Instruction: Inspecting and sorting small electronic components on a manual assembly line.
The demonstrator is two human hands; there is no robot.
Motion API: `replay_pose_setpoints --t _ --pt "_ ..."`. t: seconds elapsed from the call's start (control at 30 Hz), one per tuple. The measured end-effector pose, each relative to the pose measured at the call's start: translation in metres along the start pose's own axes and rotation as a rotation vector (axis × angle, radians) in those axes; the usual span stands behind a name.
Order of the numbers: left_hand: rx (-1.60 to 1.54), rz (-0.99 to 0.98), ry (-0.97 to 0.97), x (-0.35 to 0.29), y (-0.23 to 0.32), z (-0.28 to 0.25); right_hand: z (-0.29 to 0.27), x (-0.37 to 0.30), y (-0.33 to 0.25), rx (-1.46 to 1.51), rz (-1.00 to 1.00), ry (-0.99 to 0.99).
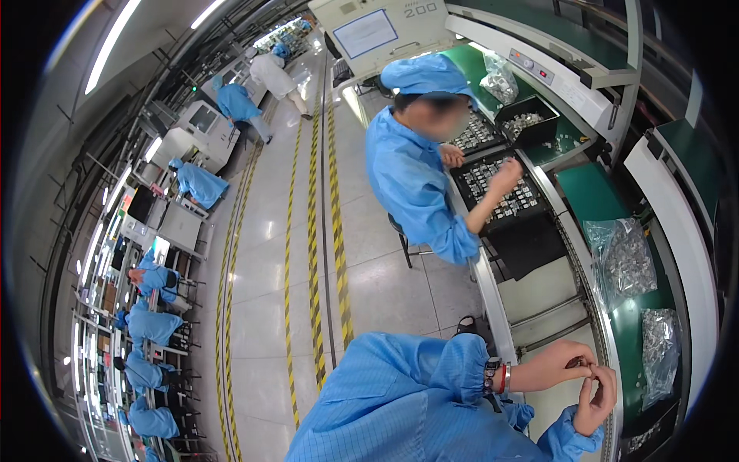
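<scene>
My left hand (553, 365), with a dark band and a red band at its wrist, reaches over the edge of the conveyor line (608, 339). Its fingers are bent into a pinch. Just below it, my right hand (597, 400) is closed too, with thumb and fingertips meeting those of the left hand. Whatever is between the fingertips is too small to make out. To the right of my hands, a clear bag of small metallic parts (660, 354) lies on the green bench top (633, 331).
Another clear bag of parts (622, 258) lies farther up the bench. A co-worker in blue (416, 162) sits at the line, hands over a black tray of small parts (504, 185). Beyond is a black bin (527, 122). Yellow-black stripes (314, 254) mark the floor.
</scene>
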State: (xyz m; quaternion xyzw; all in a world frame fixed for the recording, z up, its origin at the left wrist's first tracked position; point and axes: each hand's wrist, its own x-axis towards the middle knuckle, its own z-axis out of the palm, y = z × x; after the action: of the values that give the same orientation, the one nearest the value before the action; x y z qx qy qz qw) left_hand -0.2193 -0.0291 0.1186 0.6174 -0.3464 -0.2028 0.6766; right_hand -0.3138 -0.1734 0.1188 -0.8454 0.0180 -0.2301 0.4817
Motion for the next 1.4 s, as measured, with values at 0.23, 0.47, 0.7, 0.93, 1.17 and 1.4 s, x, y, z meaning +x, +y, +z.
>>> replay_pose_setpoints --t 0.23,0.47,0.7,0.93,1.17,1.4 --pt "-0.154 -0.115 0.021 0.001 -0.008 0.005 -0.003 0.0 0.003 0.039 0.039 0.0" --pt "-0.119 -0.202 0.033 0.004 -0.018 0.004 0.006 -0.001 0.012 0.131 0.108 -0.003" --pt "-0.136 -0.148 0.057 0.012 -0.019 0.008 0.009 0.0 0.021 0.242 0.227 0.046" --pt "-0.147 -0.169 0.037 0.019 -0.027 0.009 0.009 0.0 0.021 0.207 0.303 0.072" --pt "-0.082 -0.168 0.029 0.024 -0.025 0.01 0.006 0.0 0.024 0.222 0.303 0.08" --pt "-0.346 -0.297 -0.021 0.025 -0.037 0.013 -0.003 -0.003 0.036 0.317 0.422 0.136"
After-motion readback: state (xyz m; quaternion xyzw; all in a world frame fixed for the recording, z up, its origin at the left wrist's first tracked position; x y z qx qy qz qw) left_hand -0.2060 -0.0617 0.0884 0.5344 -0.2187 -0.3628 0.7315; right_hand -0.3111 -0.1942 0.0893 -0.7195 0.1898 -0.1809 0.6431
